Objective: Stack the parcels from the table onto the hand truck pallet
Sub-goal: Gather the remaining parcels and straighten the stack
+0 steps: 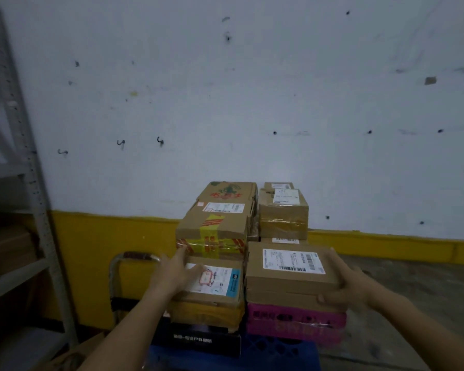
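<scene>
My right hand (346, 287) grips the right end of the flat brown cardboard parcel (289, 277) lying crosswise at the blue pallet's (279, 354) right edge, left hand (172, 274) flat alongside.

Wall (252, 89): pale, scuffed, filling most of the view.
Marks: dark holes (274, 132) scattered across it; a brown scrap (430, 80) stuck high on the right.
Hooks (160, 141): three small ones in a row, left of centre.
Band (105, 236): yellow, running along the wall's foot.
Floor (413, 290): grey, stained concrete.
Rack (24, 156): grey metal shelving with a perforated upright, at the left edge.
Light: dim and even.
</scene>
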